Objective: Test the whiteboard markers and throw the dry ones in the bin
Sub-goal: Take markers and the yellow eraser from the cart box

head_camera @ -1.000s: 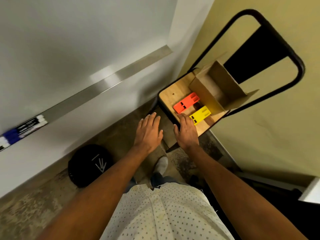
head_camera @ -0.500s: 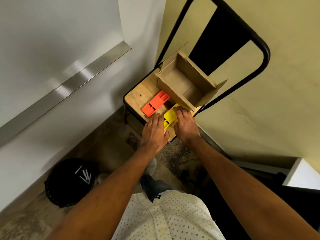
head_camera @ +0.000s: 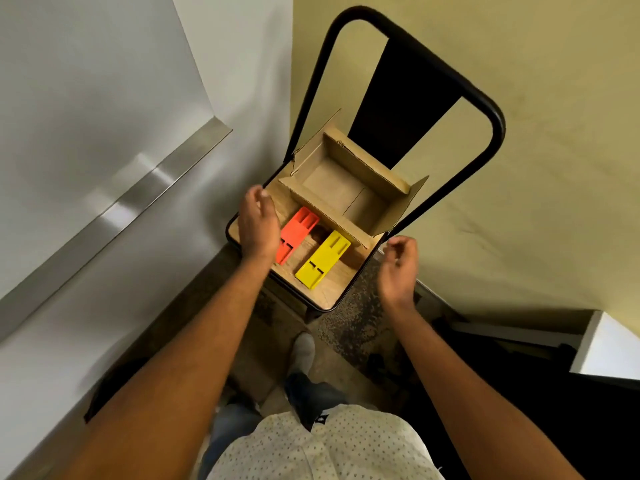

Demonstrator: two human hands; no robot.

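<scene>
No marker shows in this view. An orange flat piece and a yellow flat piece lie side by side on the wooden seat of a black-framed chair. Behind them on the seat stands an open cardboard box that looks empty. My left hand hovers over the seat's left edge, fingers loosely curled, partly covering the orange piece. My right hand hangs in the air just off the seat's right edge, fingers loosely curled and holding nothing. The black bin is mostly hidden behind my left arm.
The whiteboard with its metal tray fills the left. A yellow wall stands behind the chair. A white ledge sits at the right edge. My shoe rests on the speckled floor below the chair.
Both hands have lifted off the yellow piece and spread apart, left hand to the seat's left edge, right hand off its right edge. The view has swung right, pushing the bin behind my arm.
</scene>
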